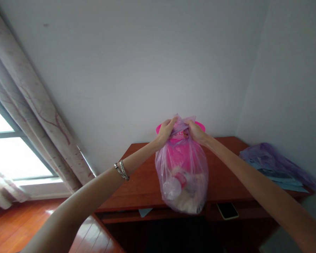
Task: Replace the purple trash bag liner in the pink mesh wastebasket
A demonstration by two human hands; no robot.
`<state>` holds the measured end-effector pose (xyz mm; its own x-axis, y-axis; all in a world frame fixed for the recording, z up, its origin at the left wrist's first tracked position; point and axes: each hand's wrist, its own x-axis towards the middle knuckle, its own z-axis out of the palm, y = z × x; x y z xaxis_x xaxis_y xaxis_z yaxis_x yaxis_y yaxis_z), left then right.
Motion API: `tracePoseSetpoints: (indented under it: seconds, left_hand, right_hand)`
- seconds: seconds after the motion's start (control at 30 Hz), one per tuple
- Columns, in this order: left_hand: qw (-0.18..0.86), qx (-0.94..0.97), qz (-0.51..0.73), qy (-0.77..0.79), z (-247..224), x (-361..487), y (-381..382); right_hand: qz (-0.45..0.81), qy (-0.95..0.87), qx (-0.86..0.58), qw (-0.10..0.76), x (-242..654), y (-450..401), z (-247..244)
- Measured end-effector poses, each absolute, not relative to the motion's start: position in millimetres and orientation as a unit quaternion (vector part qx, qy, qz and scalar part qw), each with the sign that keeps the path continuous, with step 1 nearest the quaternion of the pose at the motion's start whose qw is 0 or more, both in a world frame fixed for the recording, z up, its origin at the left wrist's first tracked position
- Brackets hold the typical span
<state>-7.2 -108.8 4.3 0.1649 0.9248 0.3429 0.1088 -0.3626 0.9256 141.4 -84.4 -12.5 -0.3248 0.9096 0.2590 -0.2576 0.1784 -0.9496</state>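
A see-through purple garbage bag (199, 165) hangs in front of me, bulging with rubbish. Through its film I make out a clear plastic bottle (172, 188) with a red label and some pale crumpled stuff. My left hand (167, 130) is closed on the gathered top of the bag from the left. From the right, my right hand (196, 131) pinches the bag's neck, its fingers curled into the plastic. The two hands are close together, with twisted film between them. Behind the bag stands a bright pink bin (201, 126), mostly hidden by the bag and hands.
The bin stands on a reddish-brown wooden desk (137, 175) against a grey wall. A phone (228, 211) lies at its front edge, below the desktop. At the right are a crumpled purple plastic bag (268, 154) and papers (281, 179). Curtains (42, 98) hang by a window at left.
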Motion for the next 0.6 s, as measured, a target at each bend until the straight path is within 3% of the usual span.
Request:
tracePoseSetpoints:
  seconds: [0.23,0.43,0.6]
  left_hand:
    - [0.399,0.621,0.558,0.379,3,-4,-101]
    - [0.295,0.576,0.664,0.375,3,-4,-99]
    - [0.268,0.563,0.710,0.328,3,-2,-99]
  right_hand:
    - [0.563,-0.612,-0.273,0.484,145,-80,-14]
    - [0.573,-0.618,-0.231,0.486,148,-96,-7]
    - [0.634,-0.564,-0.230,0.477,155,-104,-10]
